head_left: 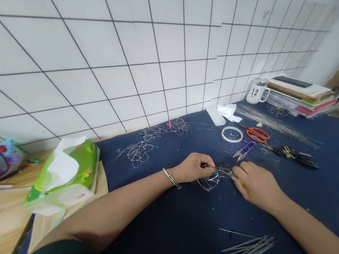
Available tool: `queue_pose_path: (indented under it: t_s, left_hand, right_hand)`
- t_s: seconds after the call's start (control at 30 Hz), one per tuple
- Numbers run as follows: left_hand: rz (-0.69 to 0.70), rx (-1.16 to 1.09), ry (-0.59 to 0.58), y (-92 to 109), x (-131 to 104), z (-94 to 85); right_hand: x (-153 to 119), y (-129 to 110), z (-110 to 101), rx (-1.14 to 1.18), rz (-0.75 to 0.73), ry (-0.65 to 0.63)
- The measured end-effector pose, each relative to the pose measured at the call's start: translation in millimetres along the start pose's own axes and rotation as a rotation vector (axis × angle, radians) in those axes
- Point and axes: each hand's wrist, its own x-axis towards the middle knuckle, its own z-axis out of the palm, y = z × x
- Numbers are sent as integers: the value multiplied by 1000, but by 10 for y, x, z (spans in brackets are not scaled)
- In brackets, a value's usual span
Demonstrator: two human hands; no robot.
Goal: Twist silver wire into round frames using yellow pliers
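My left hand, with a silver bangle at the wrist, is closed in a pinch on a small looped wire piece with thin curved strands. In my right hand is a pair of pliers with a yellow handle, the fingers wrapped round it. The jaws point left and reach the wire at my left fingertips; whether they are closed on it I cannot tell. Just beyond my right hand lie purple thread snips.
Tangled wire pieces lie at the back. Orange-handled scissors, a round dish, black pliers and long wires are at the right. Cut wires lie in front. A tissue pack stands left, a mug far right.
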Motion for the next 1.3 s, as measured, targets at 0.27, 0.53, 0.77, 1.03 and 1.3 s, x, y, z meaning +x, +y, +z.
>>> queue_pose_path:
  t_s: [0.27,0.53,0.77,1.03,1.3]
  left_hand:
    - [-17,-105,-54,6,3,-31]
    - [-60,-173,15,11,23,-39]
    - [-30,-278,43,26,19,-28]
    - [7,-236,36,10,6,-38]
    - [50,-145,-9,24,-6,-83]
  right_hand:
    - [-21,3,20,35,10,33]
    - [-27,-17,54,192,101,49]
    - [-31,-25,72,247,124,60]
    - [-28,-28,40,269,104,34]
    - [-9,-2,15,189,48,51]
